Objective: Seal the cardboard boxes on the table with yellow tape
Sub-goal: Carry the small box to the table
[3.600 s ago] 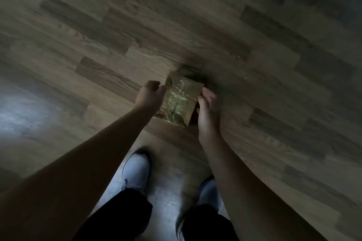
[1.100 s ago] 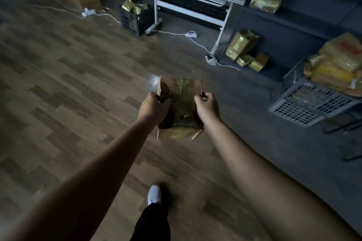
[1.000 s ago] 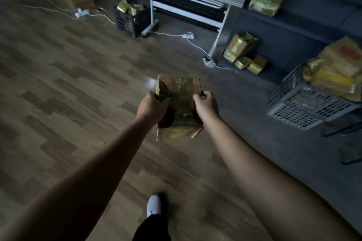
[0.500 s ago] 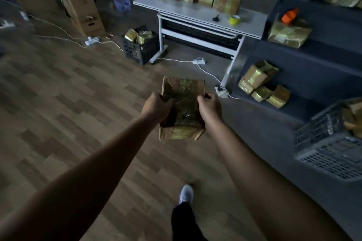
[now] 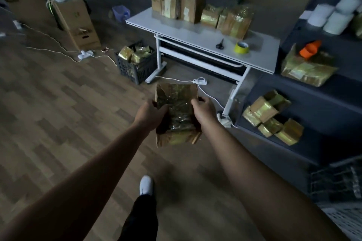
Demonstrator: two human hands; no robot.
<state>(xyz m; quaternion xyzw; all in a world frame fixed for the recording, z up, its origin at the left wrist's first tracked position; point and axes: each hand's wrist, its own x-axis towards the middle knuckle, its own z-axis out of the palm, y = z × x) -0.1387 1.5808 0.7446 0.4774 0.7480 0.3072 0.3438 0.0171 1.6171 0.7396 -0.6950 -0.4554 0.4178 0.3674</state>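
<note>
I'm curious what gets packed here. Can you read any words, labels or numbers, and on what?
No text is readable.
Tall cardboard box on the floor: dark print, too blurred.
Brown box on the table: pale label, too small.
Carried box: no text visible.

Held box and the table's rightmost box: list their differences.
The held box is gripped by left hand and right hand over the floor; the rightmost box stands on the table. The held box shows bare cardboard sides; the rightmost box looks almost wholly yellow-wrapped. Both are taped cardboard.
</note>
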